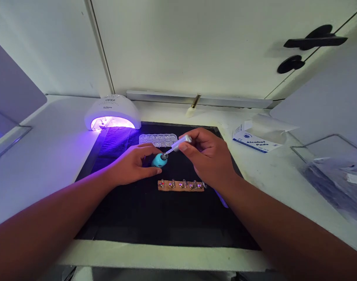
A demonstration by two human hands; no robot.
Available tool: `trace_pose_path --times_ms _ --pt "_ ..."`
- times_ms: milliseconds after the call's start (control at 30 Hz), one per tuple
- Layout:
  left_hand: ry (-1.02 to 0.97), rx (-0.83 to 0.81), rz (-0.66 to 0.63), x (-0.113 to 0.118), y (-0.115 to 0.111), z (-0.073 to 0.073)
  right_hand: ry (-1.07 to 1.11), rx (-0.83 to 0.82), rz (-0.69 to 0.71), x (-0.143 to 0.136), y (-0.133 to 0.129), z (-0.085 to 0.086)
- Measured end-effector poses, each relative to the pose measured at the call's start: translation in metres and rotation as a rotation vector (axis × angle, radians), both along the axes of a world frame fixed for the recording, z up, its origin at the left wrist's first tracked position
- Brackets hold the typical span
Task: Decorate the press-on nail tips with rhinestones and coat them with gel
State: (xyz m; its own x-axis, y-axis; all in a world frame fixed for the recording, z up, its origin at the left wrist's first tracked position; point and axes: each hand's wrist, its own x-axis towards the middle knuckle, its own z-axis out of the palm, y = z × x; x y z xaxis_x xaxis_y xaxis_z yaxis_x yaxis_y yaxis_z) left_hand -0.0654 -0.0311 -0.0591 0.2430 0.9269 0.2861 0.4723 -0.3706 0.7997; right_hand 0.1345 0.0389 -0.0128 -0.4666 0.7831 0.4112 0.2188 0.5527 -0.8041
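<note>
My left hand (pixel 136 162) holds a small turquoise bottle (pixel 159 160) between thumb and fingers, its mouth tilted toward the right. Pinched in my right hand (pixel 209 154) is a silvery-white brush cap (pixel 182 143); its thin stem reaches down to the bottle's mouth, and the brush tip is hidden there. Below the hands, a brown strip (pixel 168 185) carries several small clear pieces with shiny bases, one with a red spot. Behind the bottle sits a clear compartment case (pixel 158 139) with small contents too tiny to make out.
A white lamp (pixel 112 109) glows purple at the back left of the black mat (pixel 155 218). A gold-capped bottle (pixel 193 106) lies behind the mat. An alcohol pads box (pixel 254 141) and a plastic bag (pixel 333 183) are at right. A purple tool (pixel 222 200) shows beside my right forearm.
</note>
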Motion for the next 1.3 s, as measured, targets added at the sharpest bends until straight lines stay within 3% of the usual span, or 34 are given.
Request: trace_pose_path --times_ms 367,833,1300 --pt "0.0 0.007 -0.005 -0.0006 -0.0011 -0.0026 -0.267 0.064 0.18 -0.0045 -0.0018 0.0018" --pt "0.038 -0.013 0.019 0.0005 0.0 -0.0019 -0.13 0.07 -0.001 0.0024 -0.0031 0.0085" --pt "0.026 -0.037 0.012 0.0011 0.0002 0.0 -0.061 0.023 -0.029 0.0038 -0.0005 0.0059"
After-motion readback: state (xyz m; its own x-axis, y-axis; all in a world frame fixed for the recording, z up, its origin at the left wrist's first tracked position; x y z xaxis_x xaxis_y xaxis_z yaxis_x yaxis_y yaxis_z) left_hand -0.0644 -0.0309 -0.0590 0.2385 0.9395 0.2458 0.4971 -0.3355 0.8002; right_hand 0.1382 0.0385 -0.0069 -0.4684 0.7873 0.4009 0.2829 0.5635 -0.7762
